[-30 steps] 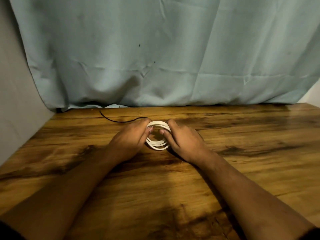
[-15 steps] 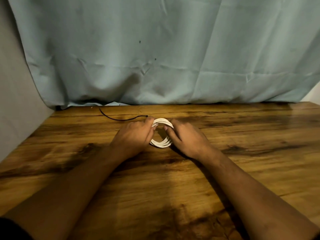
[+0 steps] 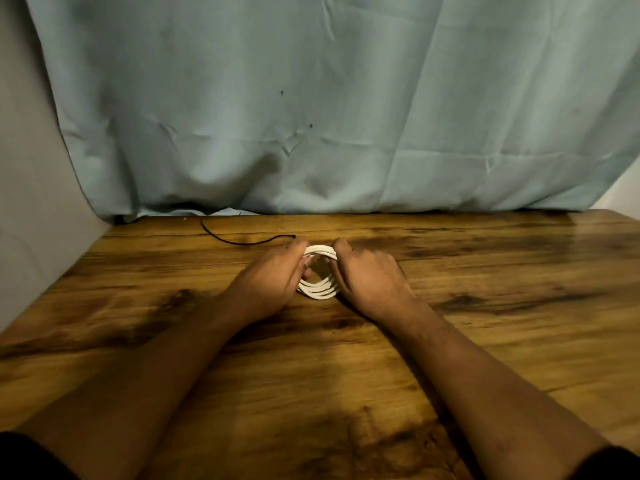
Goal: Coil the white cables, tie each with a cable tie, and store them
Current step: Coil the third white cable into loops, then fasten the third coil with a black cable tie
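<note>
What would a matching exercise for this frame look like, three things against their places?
Things: 1 coiled white cable; 2 thin black cable tie; 3 pale blue cloth curtain.
Places: a hangs behind the brown wooden table; b gripped between left hand and right hand; c lies flat on the table, beyond the left hand.
Pairs: 1-b; 2-c; 3-a.

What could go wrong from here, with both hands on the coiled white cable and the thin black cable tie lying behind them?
The left hand and right hand both grip the coiled white cable; freeing one to fetch the thin black cable tie may let the loops spring open. The near loops fan apart, so the tie might miss one.
</note>
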A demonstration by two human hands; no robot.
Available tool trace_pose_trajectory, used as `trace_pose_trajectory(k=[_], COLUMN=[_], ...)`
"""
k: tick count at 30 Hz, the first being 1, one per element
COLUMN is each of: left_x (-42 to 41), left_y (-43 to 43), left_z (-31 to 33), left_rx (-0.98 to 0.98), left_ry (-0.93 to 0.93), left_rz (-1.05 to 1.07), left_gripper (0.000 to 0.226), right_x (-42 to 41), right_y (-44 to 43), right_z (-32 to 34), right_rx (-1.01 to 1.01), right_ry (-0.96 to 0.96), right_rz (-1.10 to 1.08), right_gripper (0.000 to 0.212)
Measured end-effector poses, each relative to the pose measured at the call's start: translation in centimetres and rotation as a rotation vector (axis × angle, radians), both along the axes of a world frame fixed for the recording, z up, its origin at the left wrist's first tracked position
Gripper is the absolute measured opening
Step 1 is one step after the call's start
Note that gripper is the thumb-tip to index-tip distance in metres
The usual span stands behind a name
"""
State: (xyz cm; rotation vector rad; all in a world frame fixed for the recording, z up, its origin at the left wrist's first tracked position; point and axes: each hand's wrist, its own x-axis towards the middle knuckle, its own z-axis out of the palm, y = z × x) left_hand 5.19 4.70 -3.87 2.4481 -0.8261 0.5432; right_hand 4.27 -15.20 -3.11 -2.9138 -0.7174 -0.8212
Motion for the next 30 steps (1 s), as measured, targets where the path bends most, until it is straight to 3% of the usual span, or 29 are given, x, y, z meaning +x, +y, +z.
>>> trace_pose_trajectory(k=[6, 10, 14, 19, 22, 26, 30], left_x=[-0.7, -0.9, -0.7, 0.2, 1.5, 3.8, 5.7], left_y=[-0.9, -0.9, -0.3, 1.0, 3.2, 7.4, 9.3], left_z=[0.7, 1.5, 1.6, 1.3, 1.3, 0.5, -0.8], left_rx=[-0.508, -0.695, -0.73, -0.743, -0.871, -1.009, -1.079], left_ry=[0.523, 0.782, 0.899, 0.766, 0.641, 0.334, 0.209], left_rz=[-0.261, -0.37, -0.413, -0.274, -0.072, 0.22, 0.398], left_gripper=[0.025, 0.024, 0.029, 0.031, 0.03, 0.025, 0.027], right_x=[0.3, 0.3, 0.3, 0.9, 1.7, 3.3, 5.3], right_y=[-0.3, 0.0, 0.1, 1.6, 2.6, 4.8, 8.7], right_z=[-0.3, -0.3, -0.5, -0.7, -0.8, -1.0, -1.0], right_rx=[0.129, 0.142, 0.154, 0.257, 0.337, 0.214, 0.191], right_ry=[0.03, 0.045, 0.071, 0.158, 0.18, 0.144, 0.153], right_rz=[0.0, 0.021, 0.062, 0.113, 0.112, 0.118, 0.194], right_gripper=[0.028, 0.031, 0.036, 0.039, 0.042, 0.026, 0.019])
